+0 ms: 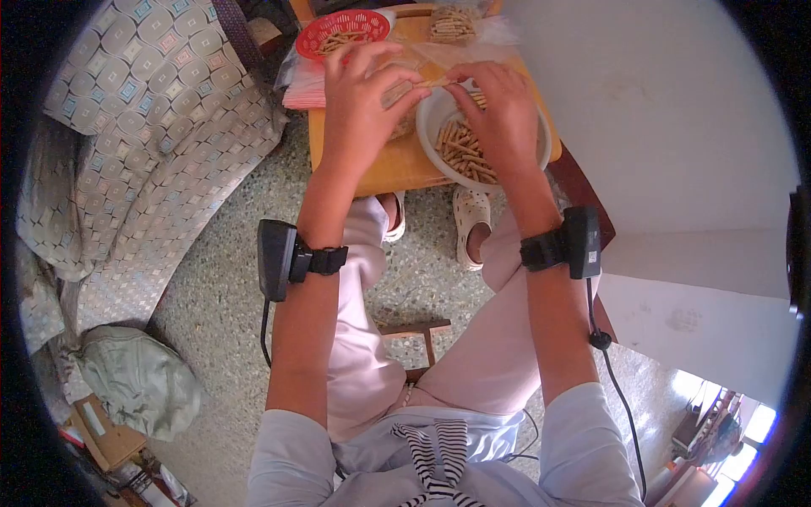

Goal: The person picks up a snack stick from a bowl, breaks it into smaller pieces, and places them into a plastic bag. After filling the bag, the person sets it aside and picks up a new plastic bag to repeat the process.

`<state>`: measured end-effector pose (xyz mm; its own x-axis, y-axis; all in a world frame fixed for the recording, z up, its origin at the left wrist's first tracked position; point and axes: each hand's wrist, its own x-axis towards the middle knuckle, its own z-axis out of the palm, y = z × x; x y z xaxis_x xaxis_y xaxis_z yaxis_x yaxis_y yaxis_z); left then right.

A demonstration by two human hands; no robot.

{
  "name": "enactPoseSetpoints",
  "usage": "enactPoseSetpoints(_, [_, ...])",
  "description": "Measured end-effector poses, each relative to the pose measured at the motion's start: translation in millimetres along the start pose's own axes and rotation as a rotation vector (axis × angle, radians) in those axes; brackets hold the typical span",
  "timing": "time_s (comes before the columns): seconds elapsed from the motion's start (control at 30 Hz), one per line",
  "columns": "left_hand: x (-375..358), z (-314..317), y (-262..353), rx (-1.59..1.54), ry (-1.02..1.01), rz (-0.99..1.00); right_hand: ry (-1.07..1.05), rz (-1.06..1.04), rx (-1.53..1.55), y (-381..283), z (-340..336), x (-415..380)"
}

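Note:
Over the small wooden table, a short tan stick (pixel 435 82) is pinched at one end by my left hand (pixel 361 106) and at the other by my right hand (pixel 505 110). The left thumb and index finger are closed on it, with the other fingers raised and spread. Below my right hand is a white bowl (pixel 428 150) holding many short brownish sticks (pixel 460 156); the hand and wrist hide part of it. Behind my left hand, a red perforated basket (pixel 306 44) contains similar thin sticks.
At the table's (pixel 397 176) far edge lies a clear plastic bag (pixel 452 25) of sticks. Pink packaging (pixel 302 91) lies under the basket. A patterned cloth cover (pixel 169 110) hangs at left, a white wall (pixel 667 127) stands at right, and a grey-green bag (pixel 139 380) rests on the floor.

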<state>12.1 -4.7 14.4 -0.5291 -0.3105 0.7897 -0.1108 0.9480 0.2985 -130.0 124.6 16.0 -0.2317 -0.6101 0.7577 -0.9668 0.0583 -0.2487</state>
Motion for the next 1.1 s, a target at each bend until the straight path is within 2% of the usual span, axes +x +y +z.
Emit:
enactPoseSetpoints(0.57, [2.5, -3.1, 6.3, -0.003, -0.007, 0.012, 0.002, 0.061, 0.035, -1.7, -1.0, -2.0])
enactPoseSetpoints(0.77, [0.8, 1.2, 2.3, 0.057, -0.037, 0.034, -0.043, -0.047, 0.2, -9.5, -0.9, 2.7])
enactPoseSetpoints(0.9, [-1.3, 1.4, 1.5, 0.04, -0.1, 0.019, -0.06, 0.031, 0.226, -9.6, 1.2, 0.7])
enactPoseSetpoints(1.03, [1.7, -1.7, 4.1, -0.009, 0.002, -0.042, -0.041, 0.186, 0.235, -9.4, 0.2, 1.4])
enactPoseSetpoints(1.1, [2.4, -2.6, 3.6, -0.047, 0.054, -0.063, -0.083, 0.194, 0.244, -6.8, -2.1, 2.3])
